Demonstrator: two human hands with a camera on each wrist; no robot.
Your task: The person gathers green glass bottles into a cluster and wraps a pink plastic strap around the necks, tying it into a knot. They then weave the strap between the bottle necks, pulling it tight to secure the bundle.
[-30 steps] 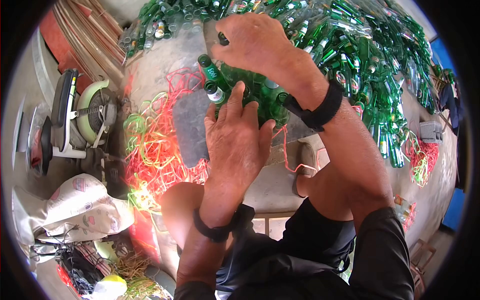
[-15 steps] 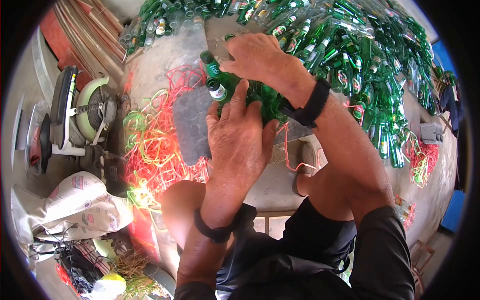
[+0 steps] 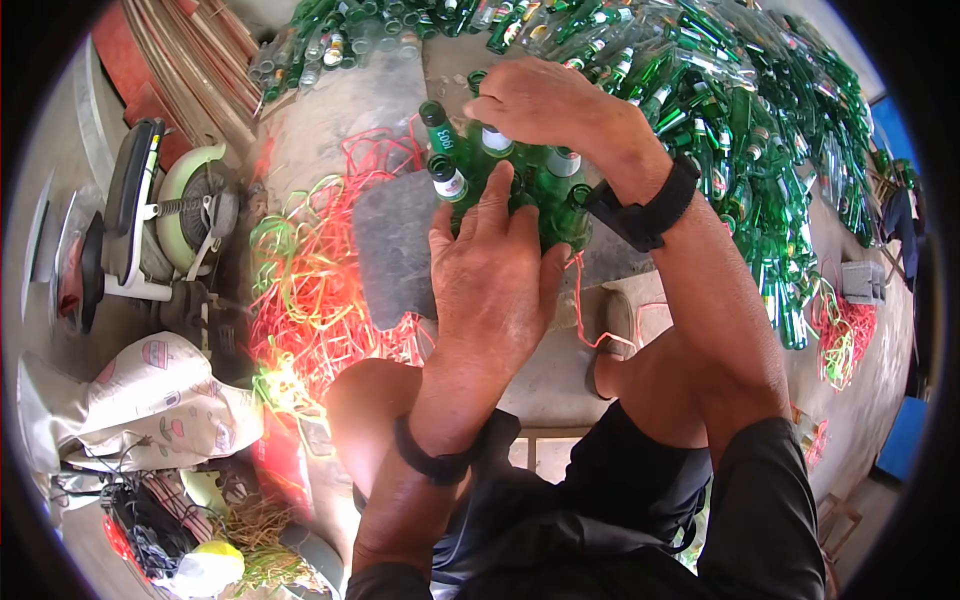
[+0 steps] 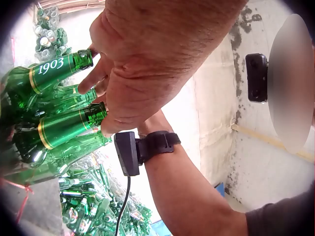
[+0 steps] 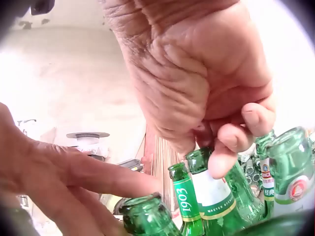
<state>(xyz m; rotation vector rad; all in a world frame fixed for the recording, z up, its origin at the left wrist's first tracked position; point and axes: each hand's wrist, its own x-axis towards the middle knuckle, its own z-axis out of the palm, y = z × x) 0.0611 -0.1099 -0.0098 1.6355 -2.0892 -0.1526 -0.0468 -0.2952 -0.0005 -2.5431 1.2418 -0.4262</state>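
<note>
Several green glass bottles stand upright and close together in front of me. My right hand (image 3: 555,105) reaches over the far side of the group. In the right wrist view its curled fingers hold the mouth of a bottle with a white neck label (image 5: 211,191). Beside that bottle is one marked 1903 (image 5: 186,199). My left hand (image 3: 490,270) lies over the near bottles with its fingers extended, and its index finger touches a bottle mouth (image 5: 143,202). A gold-banded green bottle neck (image 4: 64,129) shows by this hand in the left wrist view.
A large heap of green bottles (image 3: 740,130) spreads across the back and right. Red and green plastic strapping (image 3: 310,280) is tangled left of a dark grey slab (image 3: 390,250). A wheeled machine (image 3: 185,205) and a printed cloth (image 3: 160,400) are at far left.
My right hand has shifted right and a little closer to me, and the white-labelled bottle neck now shows beneath it. The left hand stays over the near bottles.
</note>
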